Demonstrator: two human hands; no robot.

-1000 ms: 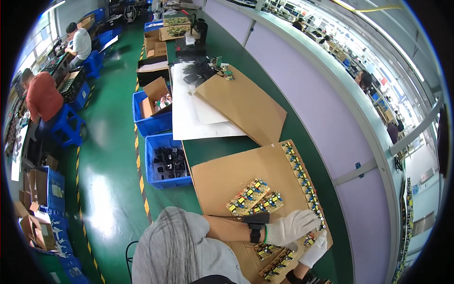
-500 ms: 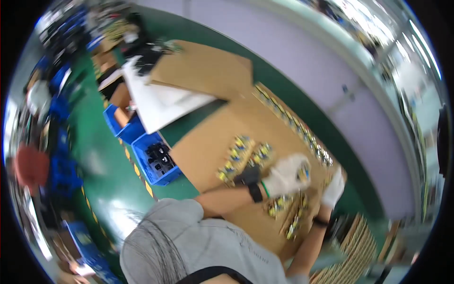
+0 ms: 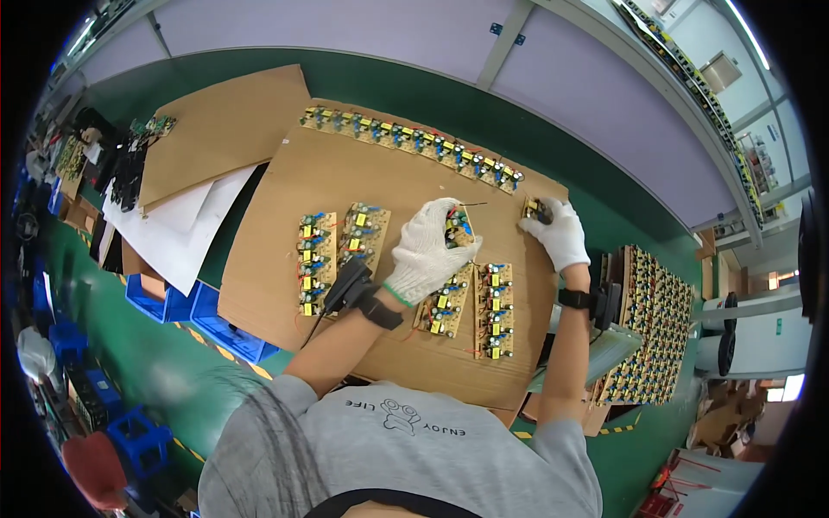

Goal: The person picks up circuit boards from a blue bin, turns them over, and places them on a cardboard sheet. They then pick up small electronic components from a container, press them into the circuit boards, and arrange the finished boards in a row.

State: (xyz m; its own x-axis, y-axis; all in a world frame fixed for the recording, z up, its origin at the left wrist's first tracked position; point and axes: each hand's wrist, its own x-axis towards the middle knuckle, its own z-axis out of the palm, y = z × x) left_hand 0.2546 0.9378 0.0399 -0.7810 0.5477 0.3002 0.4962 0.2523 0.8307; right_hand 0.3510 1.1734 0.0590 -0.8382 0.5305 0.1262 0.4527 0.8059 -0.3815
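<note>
In a white knitted glove, my left hand (image 3: 425,255) is closed around a small circuit board (image 3: 458,226) with yellow, blue and black parts, above the cardboard sheet (image 3: 259,250). My right hand (image 3: 563,235), also gloved, pinches another small circuit board (image 3: 534,209) at the cardboard's right side. Below my left hand lie two board panels, one partly under it (image 3: 445,306) and one beside it (image 3: 495,311). Two more panels (image 3: 317,263) (image 3: 364,233) lie to its left. A long row of circuit boards (image 3: 406,138) runs along the far edge.
Stacked panels of boards (image 3: 648,328) stand at the right. Black boxes are strapped at both wrists, one on the left (image 3: 350,285). Further left are a second cardboard sheet (image 3: 224,129), a white sheet (image 3: 173,233) and blue bins (image 3: 224,324). A lilac partition (image 3: 345,30) rises behind.
The whole view has swung round and become sharper. My left hand still holds its board. My right hand now shows a board in its fingers, near the row's right end.
</note>
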